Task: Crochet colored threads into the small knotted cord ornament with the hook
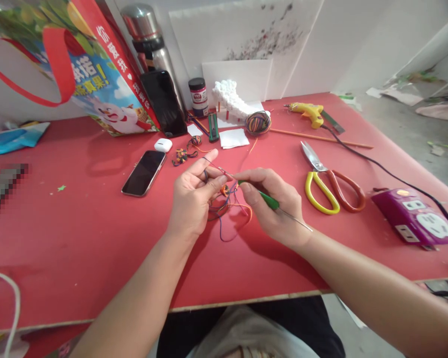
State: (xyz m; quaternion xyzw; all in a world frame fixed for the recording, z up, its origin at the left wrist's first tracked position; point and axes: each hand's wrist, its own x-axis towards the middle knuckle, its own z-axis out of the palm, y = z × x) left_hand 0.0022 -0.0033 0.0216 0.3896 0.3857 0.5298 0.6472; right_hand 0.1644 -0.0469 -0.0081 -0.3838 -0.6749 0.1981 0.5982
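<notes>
The right hand (285, 196) grips a green-handled hook (269, 200), tip toward ten o'clock; the left hand (192, 194) holds multicoloured yarn (224, 190) (a narrow pinch), hanging toward six o'clock.

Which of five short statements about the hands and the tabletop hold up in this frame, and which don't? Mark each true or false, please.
1. The right hand holds a green-handled tool. True.
2. The left hand grips the scissors. False: the left hand holds colored cord, and the scissors lie on the table.
3. The glue gun is yellow. True.
4. The scissors lie to the left of both hands. False: they lie to the right.
5. The tabletop is blue. False: it is red.
</notes>
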